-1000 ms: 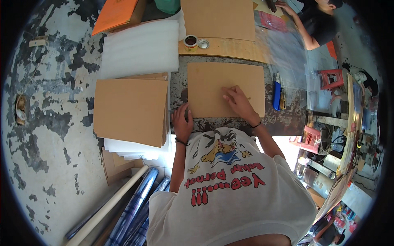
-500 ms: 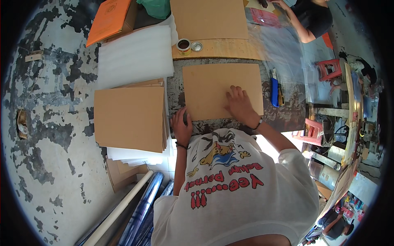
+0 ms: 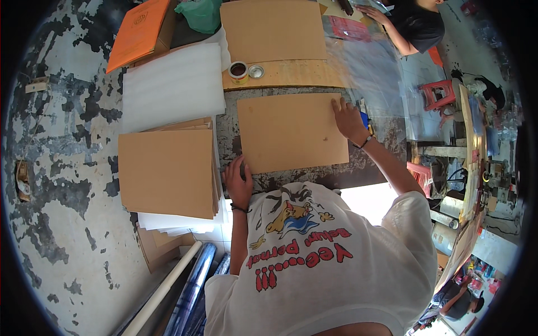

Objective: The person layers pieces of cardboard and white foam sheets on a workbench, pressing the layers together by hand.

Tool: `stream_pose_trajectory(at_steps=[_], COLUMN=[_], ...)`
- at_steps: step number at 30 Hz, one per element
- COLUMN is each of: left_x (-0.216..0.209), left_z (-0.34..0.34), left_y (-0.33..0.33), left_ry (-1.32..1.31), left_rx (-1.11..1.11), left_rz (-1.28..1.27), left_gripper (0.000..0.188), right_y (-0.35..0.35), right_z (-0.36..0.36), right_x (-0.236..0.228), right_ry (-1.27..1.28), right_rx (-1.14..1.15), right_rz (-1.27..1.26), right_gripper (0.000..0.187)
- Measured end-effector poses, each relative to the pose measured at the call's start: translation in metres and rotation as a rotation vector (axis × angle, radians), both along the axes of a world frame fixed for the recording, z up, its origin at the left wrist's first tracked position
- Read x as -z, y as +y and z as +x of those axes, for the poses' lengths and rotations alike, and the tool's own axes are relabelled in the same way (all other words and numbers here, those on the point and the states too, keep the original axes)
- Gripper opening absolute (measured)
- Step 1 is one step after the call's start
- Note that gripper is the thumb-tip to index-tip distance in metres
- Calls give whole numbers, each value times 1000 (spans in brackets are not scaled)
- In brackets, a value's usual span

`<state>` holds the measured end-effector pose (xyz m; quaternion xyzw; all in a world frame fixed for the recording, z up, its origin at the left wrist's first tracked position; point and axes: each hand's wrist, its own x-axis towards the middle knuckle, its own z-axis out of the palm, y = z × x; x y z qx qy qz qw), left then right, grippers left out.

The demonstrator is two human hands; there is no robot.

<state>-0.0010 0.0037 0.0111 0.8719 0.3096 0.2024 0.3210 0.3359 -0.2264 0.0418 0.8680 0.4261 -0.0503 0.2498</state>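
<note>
A flat brown cardboard sheet lies on the dark worn table in front of me, with a small dark mark on its right half. My right hand rests at its upper right edge, fingers stretched out and touching the board. At the lower left corner is my left hand, its fingers curled. Something dark shows between that thumb and the fingers, too small to make out. Partly behind my right hand lies a blue-handled cutter.
Left of me stands a stack of cardboard, with white foam sheets beyond it. An open tin and its lid stand behind the sheet, near another board. A co-worker's arm reaches in at far right.
My right hand has moved from the middle of the sheet to its upper right edge, now partly covering the cutter. My left hand stays at the lower left corner. The view has shifted slightly.
</note>
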Motion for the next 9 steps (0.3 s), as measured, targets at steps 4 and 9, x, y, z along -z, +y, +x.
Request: stream_pose_trajectory(at_steps=[4,9], left_x=[1,5], left_z=[0,-2], left_y=[0,1], left_ry=[24,12], left_rx=[-1,7], left_rz=[6,34], left_gripper=[30,32], right_y=[1,8], right_z=[-12,-28], right_x=[4,-25], right_ry=[-40,152], right_rx=[-11,81], right_rz=[-11,-154], right_gripper=[69,69])
